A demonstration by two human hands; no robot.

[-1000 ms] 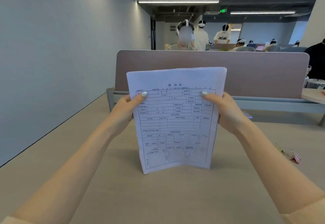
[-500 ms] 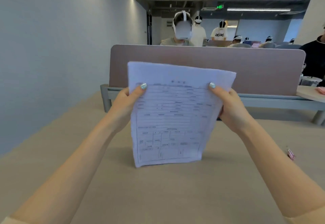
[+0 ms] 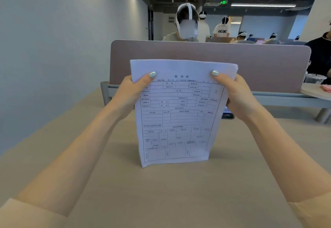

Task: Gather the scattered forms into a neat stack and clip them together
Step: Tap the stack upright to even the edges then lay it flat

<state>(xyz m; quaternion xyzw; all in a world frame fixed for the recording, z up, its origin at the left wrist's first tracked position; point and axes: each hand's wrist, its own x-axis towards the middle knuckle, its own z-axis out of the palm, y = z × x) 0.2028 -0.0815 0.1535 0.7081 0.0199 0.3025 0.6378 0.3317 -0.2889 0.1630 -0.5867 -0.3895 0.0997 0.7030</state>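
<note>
Now the left hand [image 3: 130,93] pinches the forms [image 3: 179,113] at their upper left edge, thumb on the printed front, fingers curled behind. Thin white sheets, ruled with table lines, stand upright on their bottom edge on the smooth beige desk [image 3: 161,192], straighter than half a second ago and no longer blurred. At the upper right edge, the right hand [image 3: 238,95] grips likewise, thumb in front.
</note>
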